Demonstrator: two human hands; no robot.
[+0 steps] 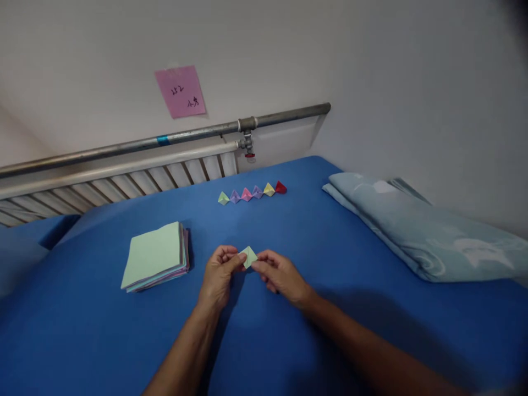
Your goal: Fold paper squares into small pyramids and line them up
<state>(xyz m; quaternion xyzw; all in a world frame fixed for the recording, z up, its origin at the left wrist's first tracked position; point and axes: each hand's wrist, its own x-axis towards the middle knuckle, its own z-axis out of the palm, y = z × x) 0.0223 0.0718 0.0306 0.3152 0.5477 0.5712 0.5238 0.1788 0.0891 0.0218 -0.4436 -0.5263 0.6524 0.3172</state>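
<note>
Between my two hands is a small folded piece of pale green paper (249,256), diamond-shaped with a crease down its middle. My left hand (221,270) pinches its left corner, thumb on top. The right corner is pinched between the thumb and fingers of my right hand (281,273). Beyond my hands, a row of small folded paper pieces (246,194) in green, purple, pink, yellow and red lies on the blue surface. To the left of my left hand sits a stack of paper sheets (154,254), light green on top.
A folded light blue blanket (416,231) lies on the right of the blue cloth surface (264,341). Along the back wall run a white radiator (136,181) and a metal pipe (198,133) with a red-handled valve (248,148). A pink note (180,92) is on the wall.
</note>
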